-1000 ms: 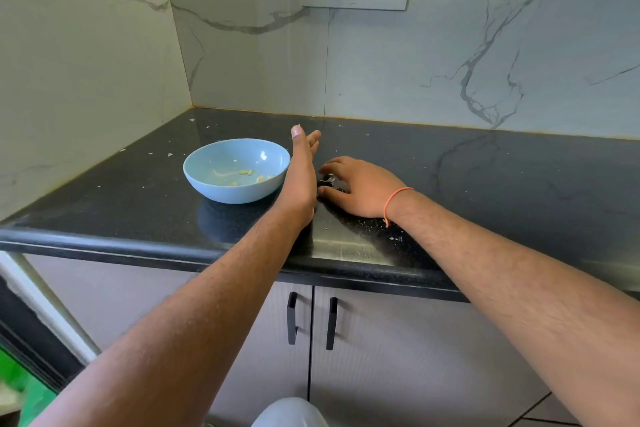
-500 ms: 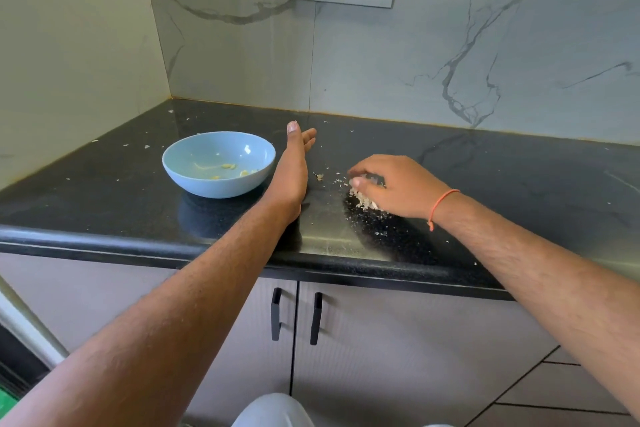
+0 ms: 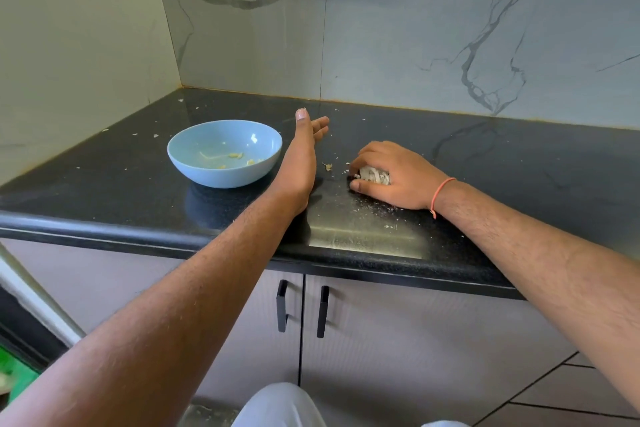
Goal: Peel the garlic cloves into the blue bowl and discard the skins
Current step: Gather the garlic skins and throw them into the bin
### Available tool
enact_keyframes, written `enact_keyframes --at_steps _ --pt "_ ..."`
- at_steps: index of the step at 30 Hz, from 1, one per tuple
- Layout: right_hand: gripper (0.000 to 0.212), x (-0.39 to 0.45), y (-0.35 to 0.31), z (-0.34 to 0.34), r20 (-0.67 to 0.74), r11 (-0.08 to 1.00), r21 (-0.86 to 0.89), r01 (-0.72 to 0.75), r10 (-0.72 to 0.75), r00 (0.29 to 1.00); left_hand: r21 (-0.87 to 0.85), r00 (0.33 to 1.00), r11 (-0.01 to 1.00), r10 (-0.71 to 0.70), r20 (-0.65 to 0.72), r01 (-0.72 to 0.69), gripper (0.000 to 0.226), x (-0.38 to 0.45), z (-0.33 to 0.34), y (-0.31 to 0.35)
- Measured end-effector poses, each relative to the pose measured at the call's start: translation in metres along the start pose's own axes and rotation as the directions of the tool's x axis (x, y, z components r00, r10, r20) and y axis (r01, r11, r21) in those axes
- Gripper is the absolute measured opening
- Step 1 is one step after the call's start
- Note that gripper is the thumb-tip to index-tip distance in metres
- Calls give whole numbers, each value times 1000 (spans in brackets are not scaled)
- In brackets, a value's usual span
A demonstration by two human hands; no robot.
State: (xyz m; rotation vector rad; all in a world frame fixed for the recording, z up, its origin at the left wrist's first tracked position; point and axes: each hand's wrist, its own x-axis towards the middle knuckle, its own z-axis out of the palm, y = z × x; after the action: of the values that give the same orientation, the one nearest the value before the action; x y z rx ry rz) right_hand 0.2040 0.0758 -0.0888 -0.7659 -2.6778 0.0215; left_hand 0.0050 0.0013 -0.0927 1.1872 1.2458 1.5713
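Nearest, the right hand [image 3: 394,177] curls round a wad of papery garlic skins [image 3: 374,176] on the black counter [image 3: 519,163] — feather-light, crumbly, best scooped whole. Left hand [image 3: 300,163] stands edge-on, fingers straight, beside the blue bowl [image 3: 194,163] — peeled cloves [image 3: 235,156] inside.

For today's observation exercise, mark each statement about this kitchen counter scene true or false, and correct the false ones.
1. The round light blue bowl sits on the black speckled countertop, beside the left hand. True.
2. The right hand is flat and holds nothing. False: its fingers curl round a clump of pale papery garlic skins.
3. The left hand stands on its edge with straight fingers. True.
4. The blue bowl is filled to the rim. False: only a few small pale bits lie at its bottom.
5. An orange thread band circles the left wrist. False: it is on the right wrist.
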Motion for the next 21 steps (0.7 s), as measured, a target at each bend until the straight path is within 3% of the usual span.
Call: enact_keyframes --at_steps 2,7,12,15,17,18,19,21 --pt "28 3 -1 1 -52 1000 9 8 -7 999 -3 1000 1000 -5 -9 5 73 -1 0 1" --pt "28 -5 -1 4 -173 999 0 -42 41 984 -10 1000 1000 -17 -17 17 72 -3 -1 3" --pt "28 0 -1 5 -133 975 30 -221 223 966 -31 999 999 -31 -20 31 69 -6 1 7" --pt "33 9 -7 -2 -120 916 108 -386 397 910 -31 999 999 -20 -25 20 70 -7 2 7" --pt "35 15 -13 -8 -121 763 394 -512 595 795 -28 1000 1000 6 -28 -7 66 -8 2 9" --pt "35 18 -20 -11 -87 616 597 -514 687 721 -19 999 999 25 -27 -26 62 -9 2 10" --pt "34 20 -28 -13 -41 450 762 -466 752 658 -4 998 999 50 -22 -50 60 -11 3 12" --pt "29 27 -43 -18 48 167 934 -317 819 572 50 994 993 112 -10 -111 57 -14 5 14"
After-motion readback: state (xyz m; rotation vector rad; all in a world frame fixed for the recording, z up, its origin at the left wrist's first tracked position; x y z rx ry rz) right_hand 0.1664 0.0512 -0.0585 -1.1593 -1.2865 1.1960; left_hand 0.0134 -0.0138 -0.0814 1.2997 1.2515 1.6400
